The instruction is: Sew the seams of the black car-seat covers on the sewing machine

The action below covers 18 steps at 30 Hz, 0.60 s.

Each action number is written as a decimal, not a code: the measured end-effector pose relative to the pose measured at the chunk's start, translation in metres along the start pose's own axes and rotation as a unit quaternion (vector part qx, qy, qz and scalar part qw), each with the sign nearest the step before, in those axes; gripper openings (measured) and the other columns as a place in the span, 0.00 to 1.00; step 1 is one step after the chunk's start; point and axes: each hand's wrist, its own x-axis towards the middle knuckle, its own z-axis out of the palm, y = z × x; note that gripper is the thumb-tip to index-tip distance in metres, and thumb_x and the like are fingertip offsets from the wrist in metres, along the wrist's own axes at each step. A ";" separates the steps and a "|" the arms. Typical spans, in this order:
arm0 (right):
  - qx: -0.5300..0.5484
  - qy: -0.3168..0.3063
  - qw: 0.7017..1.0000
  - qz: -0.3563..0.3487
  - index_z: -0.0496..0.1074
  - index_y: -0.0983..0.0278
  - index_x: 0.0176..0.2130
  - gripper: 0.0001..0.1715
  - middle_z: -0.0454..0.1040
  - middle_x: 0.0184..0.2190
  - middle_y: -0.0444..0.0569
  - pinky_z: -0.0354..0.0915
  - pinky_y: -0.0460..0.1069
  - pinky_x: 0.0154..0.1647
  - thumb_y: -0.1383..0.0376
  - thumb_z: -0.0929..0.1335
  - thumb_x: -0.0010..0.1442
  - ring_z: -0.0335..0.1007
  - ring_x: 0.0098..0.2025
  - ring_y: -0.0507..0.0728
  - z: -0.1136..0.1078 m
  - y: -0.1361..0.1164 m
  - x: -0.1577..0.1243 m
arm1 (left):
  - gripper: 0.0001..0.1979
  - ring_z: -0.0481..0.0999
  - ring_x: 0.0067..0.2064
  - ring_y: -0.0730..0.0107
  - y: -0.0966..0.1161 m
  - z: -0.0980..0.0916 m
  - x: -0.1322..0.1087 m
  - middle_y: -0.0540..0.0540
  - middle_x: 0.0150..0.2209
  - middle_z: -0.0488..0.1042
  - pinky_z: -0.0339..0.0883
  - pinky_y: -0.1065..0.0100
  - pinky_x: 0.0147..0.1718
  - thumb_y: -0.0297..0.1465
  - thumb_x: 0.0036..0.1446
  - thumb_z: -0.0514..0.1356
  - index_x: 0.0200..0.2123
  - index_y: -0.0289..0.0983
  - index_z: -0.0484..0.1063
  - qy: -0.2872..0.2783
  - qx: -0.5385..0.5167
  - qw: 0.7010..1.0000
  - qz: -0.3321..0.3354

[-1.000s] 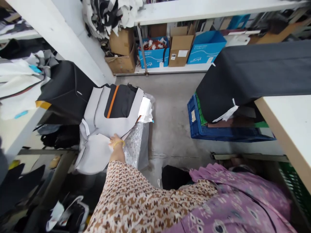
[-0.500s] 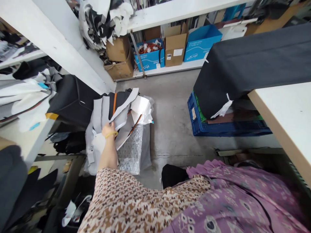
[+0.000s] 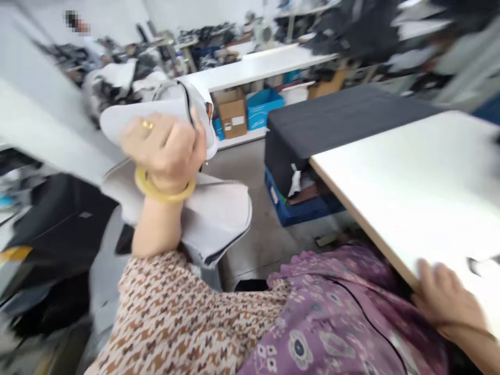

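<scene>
Light grey and white fabric pieces (image 3: 219, 208) with dark edging are gripped in my left hand (image 3: 166, 143), its fingers wrapped round them and a yellow bangle on the wrist. The bundle hangs in front of me at the left, above the floor. At the lower right my right hand (image 3: 449, 294) lies on the edge of the white table (image 3: 398, 172), fingers spread, blurred by motion and holding nothing.
A black-covered block (image 3: 336, 120) stands behind the table over a blue crate (image 3: 297, 211). Cardboard (image 3: 232, 117) and blue boxes (image 3: 261, 117) sit under a white shelf. A white pillar (image 3: 42, 125) rises at left. A person (image 3: 91, 47) is far back left.
My left hand has risen from the floor pile with the fabric pieces in it. My right hand has come into view on the table edge. The view has tilted up and turned right.
</scene>
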 end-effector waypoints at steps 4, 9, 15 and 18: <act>-0.047 -0.038 0.996 0.063 0.59 0.76 0.61 0.33 0.59 0.59 0.73 0.65 0.59 0.48 0.71 0.63 0.56 0.56 0.61 0.72 -0.012 -0.019 -0.002 | 0.22 0.51 0.23 0.74 0.091 -0.005 0.009 0.55 0.19 0.50 0.38 0.69 0.27 0.24 0.56 0.60 0.18 0.39 0.51 0.161 -0.153 0.897 0.383; 0.059 0.000 0.991 0.119 0.62 0.71 0.60 0.37 0.59 0.61 0.68 0.62 0.63 0.55 0.67 0.66 0.51 0.55 0.62 0.74 -0.009 -0.022 0.006 | 0.16 0.56 0.21 0.72 0.230 0.044 -0.052 0.55 0.15 0.58 0.41 0.66 0.23 0.25 0.56 0.61 0.20 0.39 0.59 0.072 -0.393 0.812 0.426; 0.344 0.155 0.881 0.286 0.58 0.69 0.61 0.34 0.67 0.56 0.62 0.62 0.64 0.58 0.56 0.57 0.60 0.65 0.57 0.65 0.009 -0.012 0.002 | 0.16 0.61 0.18 0.76 0.373 0.105 -0.163 0.50 0.16 0.66 0.44 0.69 0.20 0.32 0.51 0.63 0.16 0.36 0.63 -0.246 -0.502 0.651 0.513; 0.394 0.186 0.832 0.344 0.56 0.69 0.61 0.33 0.65 0.57 0.61 0.59 0.64 0.60 0.59 0.54 0.61 0.63 0.58 0.63 0.010 -0.012 0.004 | 0.18 0.67 0.22 0.74 0.390 0.120 -0.170 0.51 0.18 0.67 0.55 0.70 0.23 0.38 0.56 0.59 0.18 0.37 0.64 -0.299 -0.515 0.646 0.478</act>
